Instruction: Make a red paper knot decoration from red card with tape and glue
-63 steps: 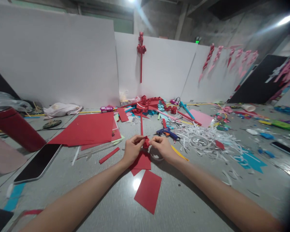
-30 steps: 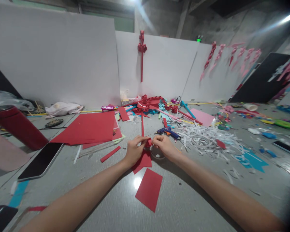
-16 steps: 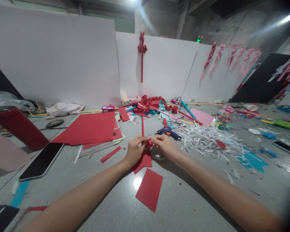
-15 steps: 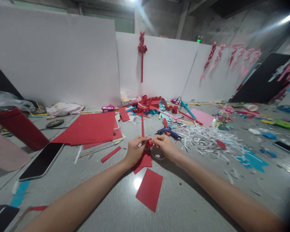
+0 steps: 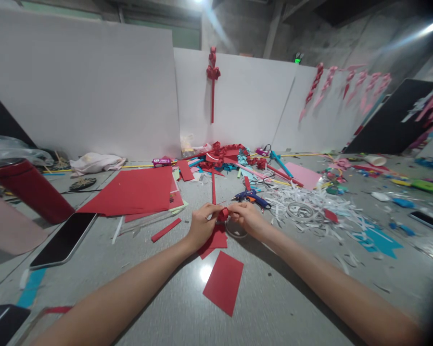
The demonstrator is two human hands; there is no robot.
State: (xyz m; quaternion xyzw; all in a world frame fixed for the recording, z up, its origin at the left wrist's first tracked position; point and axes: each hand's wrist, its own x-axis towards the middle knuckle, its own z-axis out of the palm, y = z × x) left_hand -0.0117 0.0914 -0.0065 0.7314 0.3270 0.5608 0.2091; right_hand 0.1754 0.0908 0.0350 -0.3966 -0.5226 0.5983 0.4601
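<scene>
Between my hands is a small curled piece of red paper [image 5: 222, 214] at the near end of a thin red paper stick [image 5: 213, 185]. My left hand [image 5: 203, 220] pinches its left side, fingers closed. From the right, my right hand [image 5: 248, 217] grips the piece between thumb and fingertips. Red paper pieces [image 5: 217, 239] lie just under the hands, and a roll of clear tape [image 5: 235, 230] sits partly hidden below my right hand. A loose red paper sheet [image 5: 223, 282] lies nearer to me. Beyond my right hand rests a blue glue gun [image 5: 251, 197].
Large red sheets [image 5: 130, 190], a phone [image 5: 63, 240] and a red thermos [image 5: 31, 190] are at left. White paper shreds [image 5: 313, 206] spread out at right around another tape roll [image 5: 300, 210]. A pile of red paper twists [image 5: 227, 154] lies before the white board [image 5: 245, 101].
My right fingertips have shifted slightly, and the red paper between my hands now shows a rounder curl. Both hands stay in nearly the same place.
</scene>
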